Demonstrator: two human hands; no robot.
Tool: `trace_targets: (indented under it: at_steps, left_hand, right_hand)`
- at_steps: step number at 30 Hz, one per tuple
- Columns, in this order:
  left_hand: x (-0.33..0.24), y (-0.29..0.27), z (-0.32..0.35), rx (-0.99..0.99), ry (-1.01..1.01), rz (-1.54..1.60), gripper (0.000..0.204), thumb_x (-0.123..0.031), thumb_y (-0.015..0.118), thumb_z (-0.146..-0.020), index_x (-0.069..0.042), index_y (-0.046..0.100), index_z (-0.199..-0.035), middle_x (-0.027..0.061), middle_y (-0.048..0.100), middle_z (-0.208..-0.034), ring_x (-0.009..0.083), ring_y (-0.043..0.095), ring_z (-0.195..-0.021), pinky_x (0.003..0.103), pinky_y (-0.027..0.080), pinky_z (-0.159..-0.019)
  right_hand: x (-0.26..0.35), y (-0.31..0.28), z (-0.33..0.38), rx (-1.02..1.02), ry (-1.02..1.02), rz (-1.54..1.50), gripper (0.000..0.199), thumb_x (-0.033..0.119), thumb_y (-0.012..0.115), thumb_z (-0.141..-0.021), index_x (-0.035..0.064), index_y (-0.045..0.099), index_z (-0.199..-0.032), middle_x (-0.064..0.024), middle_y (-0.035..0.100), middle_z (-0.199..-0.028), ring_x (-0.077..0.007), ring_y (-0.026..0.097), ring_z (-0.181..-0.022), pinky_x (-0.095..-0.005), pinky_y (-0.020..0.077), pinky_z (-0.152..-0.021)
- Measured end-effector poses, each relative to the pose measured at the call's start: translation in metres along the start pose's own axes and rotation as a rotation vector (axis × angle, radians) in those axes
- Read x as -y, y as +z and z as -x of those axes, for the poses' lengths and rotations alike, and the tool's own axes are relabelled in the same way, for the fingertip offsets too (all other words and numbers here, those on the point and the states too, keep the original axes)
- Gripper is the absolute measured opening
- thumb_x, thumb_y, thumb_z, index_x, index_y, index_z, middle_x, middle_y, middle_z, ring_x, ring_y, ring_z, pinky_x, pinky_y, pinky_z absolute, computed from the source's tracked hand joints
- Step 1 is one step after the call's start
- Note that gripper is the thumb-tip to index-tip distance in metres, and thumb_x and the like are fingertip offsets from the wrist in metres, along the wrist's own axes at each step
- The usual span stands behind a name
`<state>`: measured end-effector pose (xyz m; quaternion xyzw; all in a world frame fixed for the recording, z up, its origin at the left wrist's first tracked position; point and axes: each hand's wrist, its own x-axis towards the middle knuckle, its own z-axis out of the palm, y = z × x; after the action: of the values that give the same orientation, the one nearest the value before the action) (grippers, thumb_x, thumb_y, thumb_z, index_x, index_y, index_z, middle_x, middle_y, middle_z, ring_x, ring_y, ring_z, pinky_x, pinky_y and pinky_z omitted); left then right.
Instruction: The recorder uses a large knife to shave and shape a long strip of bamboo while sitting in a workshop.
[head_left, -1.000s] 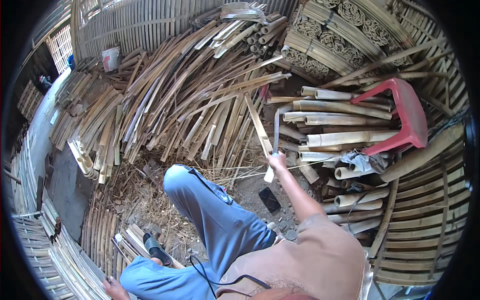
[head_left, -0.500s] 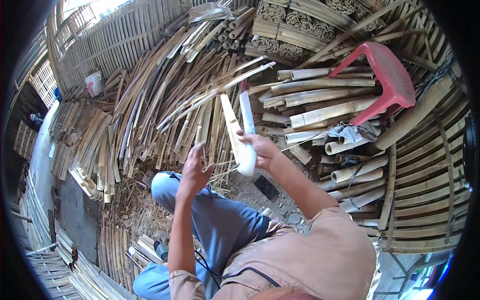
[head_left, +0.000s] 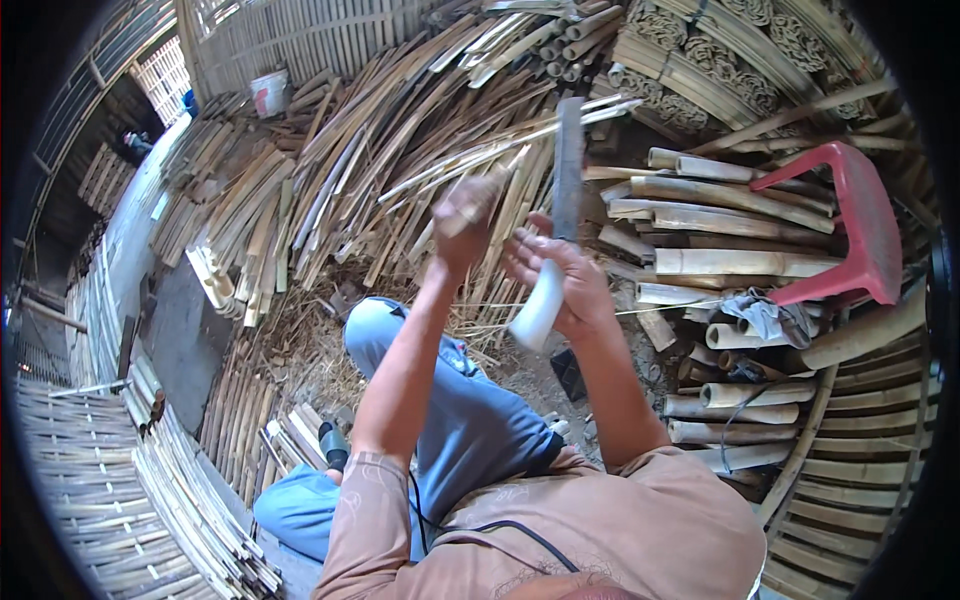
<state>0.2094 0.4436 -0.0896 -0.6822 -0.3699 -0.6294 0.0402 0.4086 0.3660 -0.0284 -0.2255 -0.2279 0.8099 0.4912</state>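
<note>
In the head view, the knife (head_left: 567,180) is in the right hand (head_left: 585,290), its long axis running nearly straight away from the person: the blade points to the far side, the pale handle (head_left: 541,306) nearward and slightly left. The right fingers hold it loosely, some spread leftward. The left hand (head_left: 465,220) is blurred, beside a strip (head_left: 513,165); whether its fingers clasp that, I cannot tell. A phone (head_left: 567,375) lies below the right wrist
</note>
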Motion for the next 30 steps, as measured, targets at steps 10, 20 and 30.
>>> trace_targets:
  at_steps: [10,20,30]
  left_hand:
    - [-0.03,-0.306,-0.123,-0.776,-0.266,-0.181,0.028,-0.024,0.071,-0.099,0.004,0.07,-0.097,0.0084,0.067,-0.079,0.0127,0.058,-0.055,0.027,0.046,-0.046]
    - [-0.155,-0.498,0.063,-1.136,-0.6,-0.198,0.033,-0.037,0.071,-0.099,-0.005,0.063,-0.101,0.0053,0.067,-0.073,0.0114,0.059,-0.058,0.026,0.046,-0.053]
    - [-0.177,-0.511,0.212,-1.342,-0.599,-0.21,0.033,-0.039,0.07,-0.1,-0.013,0.062,-0.081,0.002,0.063,-0.062,0.0098,0.055,-0.053,0.026,0.041,-0.052]
  right_hand:
    - [0.034,-0.049,0.023,-0.167,-0.178,0.322,0.042,0.004,0.063,-0.097,0.0012,0.055,-0.138,-0.0191,0.07,-0.113,-0.0254,0.073,-0.089,-0.0365,0.0643,-0.076]
    - [-0.028,-0.015,0.007,-0.074,0.033,0.592,0.036,0.01,0.066,-0.095,0.0019,0.06,-0.129,-0.0101,0.068,-0.084,-0.0129,0.063,-0.061,-0.027,0.051,-0.052]
    - [-0.16,0.096,-0.008,0.372,0.258,0.821,0.016,0.017,0.067,-0.096,0.0047,0.059,-0.101,-0.0051,0.061,-0.067,-0.0141,0.058,-0.05,-0.0285,0.0469,-0.045]
